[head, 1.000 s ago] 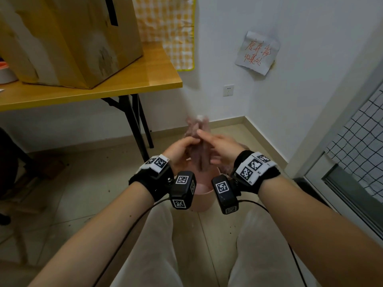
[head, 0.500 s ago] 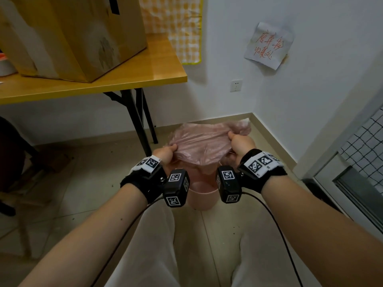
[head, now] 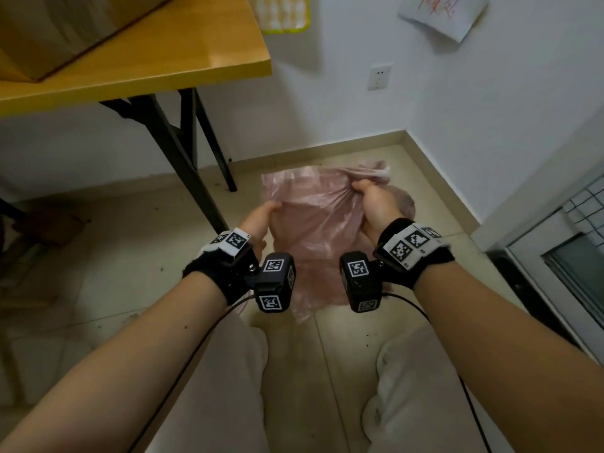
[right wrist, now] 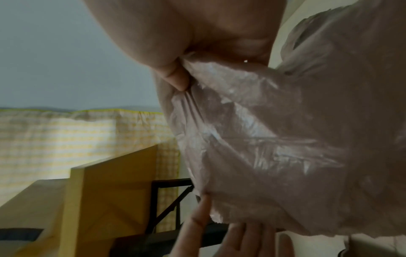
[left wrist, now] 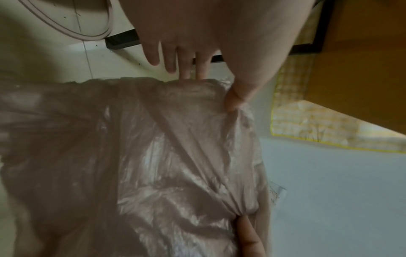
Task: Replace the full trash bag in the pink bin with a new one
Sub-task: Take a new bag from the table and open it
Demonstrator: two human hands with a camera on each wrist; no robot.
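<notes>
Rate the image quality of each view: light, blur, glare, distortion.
Head view: dim room light, wide-angle bending at the table edge, fairly sharp. Left wrist view: soft motion blur, white glare patches on the pink bag. Right wrist view: blurred, right hand a dark out-of-focus mass, sheen on the bag.

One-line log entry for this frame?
step: opening new bag | left hand: pinches pink bag edge | right hand: grips opposite edge | bin: hidden in head view
</notes>
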